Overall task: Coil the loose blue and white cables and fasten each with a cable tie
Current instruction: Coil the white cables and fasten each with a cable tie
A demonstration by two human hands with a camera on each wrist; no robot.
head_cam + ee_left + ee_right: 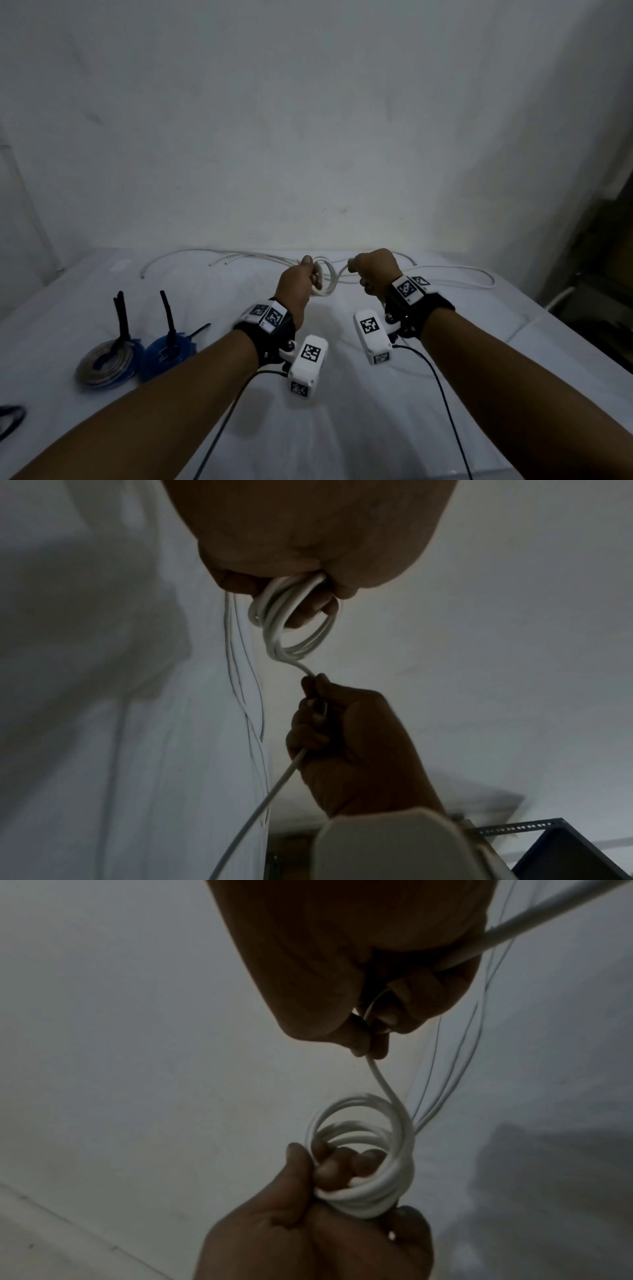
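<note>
We see a person's two hands raised above a white-covered table [342, 428], working a white cable [328, 278] into a small coil. The left hand [297, 287] grips the coil — several tight, glossy turns bunched between thumb and curled fingers, the loops standing out past the knuckles. The right hand [376, 274] is closed around the running length of the same cable, just beside the coil; a short S-shaped stretch joins fist to loops. From the right fist the cable trails back over the table toward the wall, where the rest of it lies in loose, wide curves with its cut ends [219, 263] apart.

At the table's left edge sit two finished coils, touching each other: a blue coil [168, 356] and a grey-and-blue coil [106, 366], each with a black cable tie [168, 315] standing upright from it.

The light is dim and much is hard to read. In the wrist views we see the hands mostly as dark shapes; the left-hand fingertips [342, 1161] show only inside the coil, and how many turns it holds we cannot tell. A dark looped object [10, 416] is cut off at the lower left — what it is we cannot say. A perforated metal frame [514, 829] shows partly at the edge of the left wrist view.
</note>
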